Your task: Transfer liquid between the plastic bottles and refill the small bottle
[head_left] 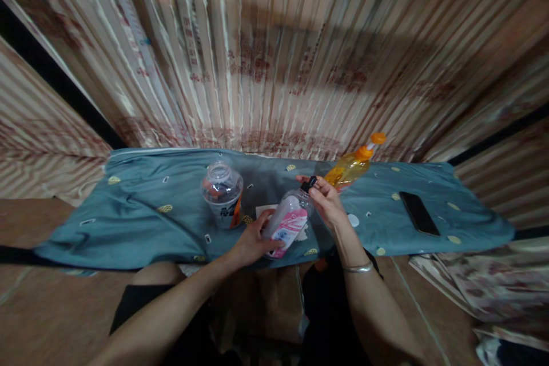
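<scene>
A clear bottle with a pink and white label (286,227) leans to the right over the front edge of the cloth-covered table. My left hand (254,240) is wrapped round its lower body. At the top, my right hand (326,200) grips the black pump head (309,184) at the bottle's neck, fingers bent around it. Just behind the right hand stands an orange-yellow pump bottle (349,168), partly hidden by that hand. To the left of the labelled bottle is a clear, open-necked plastic container (223,197) with orange and black print.
A dark phone (419,213) lies on the right part of the blue-green tablecloth (141,200). A white round disc (353,220) rests near my right wrist, and some white paper shows behind the bottle. Patterned curtains (266,68) hang close behind the table.
</scene>
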A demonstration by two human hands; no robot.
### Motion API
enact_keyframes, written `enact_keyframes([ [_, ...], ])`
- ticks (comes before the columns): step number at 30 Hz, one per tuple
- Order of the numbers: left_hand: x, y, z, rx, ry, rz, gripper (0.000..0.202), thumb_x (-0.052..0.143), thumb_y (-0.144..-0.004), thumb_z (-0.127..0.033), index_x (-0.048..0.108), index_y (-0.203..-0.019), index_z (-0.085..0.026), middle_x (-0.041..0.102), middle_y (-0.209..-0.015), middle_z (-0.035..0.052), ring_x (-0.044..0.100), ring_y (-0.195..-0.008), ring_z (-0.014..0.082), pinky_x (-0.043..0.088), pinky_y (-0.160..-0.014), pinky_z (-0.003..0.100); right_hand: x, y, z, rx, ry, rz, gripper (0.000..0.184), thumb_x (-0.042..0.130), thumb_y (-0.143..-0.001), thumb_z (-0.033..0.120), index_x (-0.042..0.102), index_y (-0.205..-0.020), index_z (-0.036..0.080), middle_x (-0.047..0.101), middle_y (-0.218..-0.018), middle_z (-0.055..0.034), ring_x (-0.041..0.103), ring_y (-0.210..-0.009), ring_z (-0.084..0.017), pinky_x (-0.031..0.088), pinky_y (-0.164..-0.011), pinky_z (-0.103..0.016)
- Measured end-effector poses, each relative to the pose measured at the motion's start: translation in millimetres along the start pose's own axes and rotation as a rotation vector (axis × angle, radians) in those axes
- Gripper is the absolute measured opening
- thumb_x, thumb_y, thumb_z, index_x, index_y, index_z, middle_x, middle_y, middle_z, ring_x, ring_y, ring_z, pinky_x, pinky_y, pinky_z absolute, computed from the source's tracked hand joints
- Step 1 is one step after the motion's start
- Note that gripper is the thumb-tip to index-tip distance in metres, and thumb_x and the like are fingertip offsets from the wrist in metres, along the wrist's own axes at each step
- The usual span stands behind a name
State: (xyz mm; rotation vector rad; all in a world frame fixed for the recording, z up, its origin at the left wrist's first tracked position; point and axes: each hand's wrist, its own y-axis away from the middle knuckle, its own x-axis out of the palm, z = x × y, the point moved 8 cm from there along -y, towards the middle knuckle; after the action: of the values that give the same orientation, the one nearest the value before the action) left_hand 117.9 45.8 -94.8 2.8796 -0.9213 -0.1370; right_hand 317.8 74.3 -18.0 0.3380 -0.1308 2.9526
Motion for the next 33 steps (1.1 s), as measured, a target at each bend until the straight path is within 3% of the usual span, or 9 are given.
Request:
enact_keyframes([
  [3, 0.4, 0, -2, 0.001, -0.013, 0.005, 0.084, 0.089, -0.066, -0.045, 0.054, -0.139, -0.021, 0.077, -0.109, 0.0071, 0.071, -0.105, 0.0321, 0.052, -0.101, 0.045, 1, 2, -1, 0.016, 0.032, -0.003, 0.054, 0.102, -0.054, 0.063, 0.080, -0.089, 0.028, 0.085, -0.112, -0.0060, 0.077, -0.102, -0.030, 0.059, -0.097, -0.044],
  [10, -1.1, 1, -4, -0.005, -0.032, -0.006, 0.085, 0.088, -0.067, -0.048, 0.054, -0.141, -0.022, 0.077, -0.113, 0.0085, 0.072, -0.105, 0.0324, 0.052, -0.099, 0.044, 5, 5, 7, -0.014, -0.040, 0.061, 0.054, 0.095, -0.064, 0.068, 0.083, -0.101, 0.030, 0.084, -0.119, -0.0083, 0.071, -0.127, -0.034, 0.050, -0.115, -0.050],
  [15, -0.5, 1, -8, 0.012, -0.043, -0.005, 0.083, 0.088, -0.067, -0.047, 0.056, -0.140, -0.023, 0.078, -0.117, 0.0087, 0.072, -0.107, 0.0326, 0.053, -0.097, 0.042, -5, 1, 1, -0.020, 0.028, -0.012, 0.054, 0.102, -0.054, 0.061, 0.080, -0.092, 0.031, 0.084, -0.118, -0.0059, 0.075, -0.114, -0.032, 0.058, -0.103, -0.046],
  [18, -2.6, 0, -10, 0.023, -0.060, -0.017, 0.082, 0.089, -0.067, -0.045, 0.057, -0.139, -0.022, 0.078, -0.120, 0.0092, 0.072, -0.110, 0.0333, 0.053, -0.099, 0.042, -5, 4, 0, 0.003, 0.038, -0.013, 0.052, 0.101, -0.057, 0.058, 0.081, -0.095, 0.030, 0.084, -0.119, -0.0058, 0.076, -0.108, -0.031, 0.059, -0.099, -0.045],
  [24, -0.4, 1, -13, 0.034, -0.068, 0.036, 0.082, 0.087, -0.067, -0.044, 0.057, -0.140, -0.020, 0.077, -0.120, 0.0097, 0.071, -0.109, 0.0334, 0.052, -0.099, 0.042, -1, 14, 26, -0.053, -0.003, 0.018, 0.049, 0.098, -0.063, 0.062, 0.084, -0.096, 0.029, 0.084, -0.120, -0.0078, 0.073, -0.122, -0.033, 0.052, -0.113, -0.051],
  [29, -1.9, 0, -13, 0.040, -0.046, 0.028, 0.081, 0.086, -0.066, -0.044, 0.057, -0.138, -0.021, 0.077, -0.115, 0.0079, 0.071, -0.105, 0.0317, 0.053, -0.095, 0.042, -35, 14, 39, -0.140, -0.019, -0.130, 0.040, 0.095, -0.068, 0.056, 0.083, -0.096, 0.031, 0.083, -0.121, -0.0064, 0.069, -0.129, -0.031, 0.052, -0.113, -0.047],
  [33, -13.9, -4, -12, 0.038, 0.005, -0.070, 0.086, 0.087, -0.066, -0.044, 0.052, -0.141, -0.019, 0.076, -0.113, 0.0080, 0.072, -0.102, 0.0300, 0.055, -0.092, 0.041, -74, 17, 7, -0.133, 0.167, -0.252, 0.033, 0.099, -0.059, 0.047, 0.081, -0.080, 0.029, 0.085, -0.093, -0.0021, 0.077, -0.099, -0.028, 0.058, -0.100, -0.046],
])
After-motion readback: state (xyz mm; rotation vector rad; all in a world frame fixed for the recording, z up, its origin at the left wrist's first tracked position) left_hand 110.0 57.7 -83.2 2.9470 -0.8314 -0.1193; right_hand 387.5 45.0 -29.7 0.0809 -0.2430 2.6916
